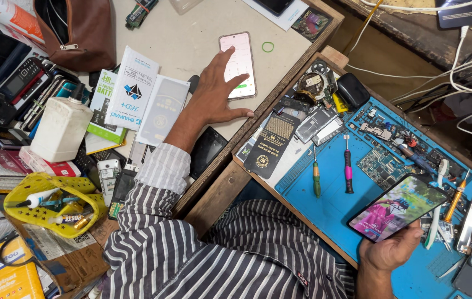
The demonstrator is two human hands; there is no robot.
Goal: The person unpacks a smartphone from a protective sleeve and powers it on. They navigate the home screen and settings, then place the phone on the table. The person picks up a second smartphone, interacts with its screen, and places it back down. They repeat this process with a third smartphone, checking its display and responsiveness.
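Observation:
My left hand reaches out over the pale side table, fingers spread, its fingertips resting on a white smartphone that lies flat with a lit pinkish screen. My right hand holds a second smartphone by its lower end above the blue work mat; its screen shows a colourful pink and green picture. Both arms wear striped sleeves.
On the mat lie a green-handled screwdriver, a pink-handled one, a circuit board and small parts. Flat screen-protector packets, a white bottle, a brown pouch and stacked old phones crowd the left. White cables trail at right.

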